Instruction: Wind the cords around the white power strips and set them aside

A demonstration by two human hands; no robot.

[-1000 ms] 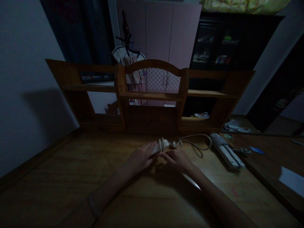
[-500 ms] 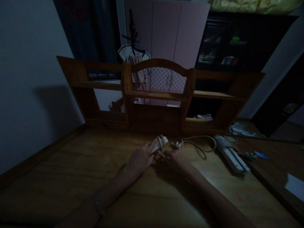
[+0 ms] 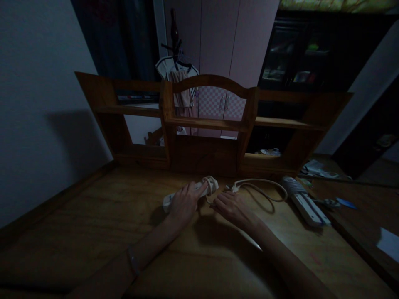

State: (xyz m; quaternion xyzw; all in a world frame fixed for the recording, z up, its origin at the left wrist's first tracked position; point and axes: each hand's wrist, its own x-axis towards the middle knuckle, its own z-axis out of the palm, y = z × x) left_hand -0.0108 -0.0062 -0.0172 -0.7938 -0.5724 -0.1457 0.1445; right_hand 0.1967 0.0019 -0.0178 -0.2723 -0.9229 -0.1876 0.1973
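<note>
My left hand is closed around a white power strip, tilted above the wooden desk. Its pale cord is looped several times around the strip's far end. My right hand is closed on the cord just right of the strip, with a short stretch running between the two hands. Beyond the right fingers lie the plug and a loose loop of cord that curves to the right. A second white power strip, with its cord wrapped around one end, lies on the desk's right side.
A wooden shelf unit stands along the back of the desk. The wall borders the left. A lower brown surface at right holds a white paper and a blue card.
My left hand has shifted slightly left and the strip has turned, showing its near end. My right hand has closed further over the cord and the plug now sits closer to its fingers.
</note>
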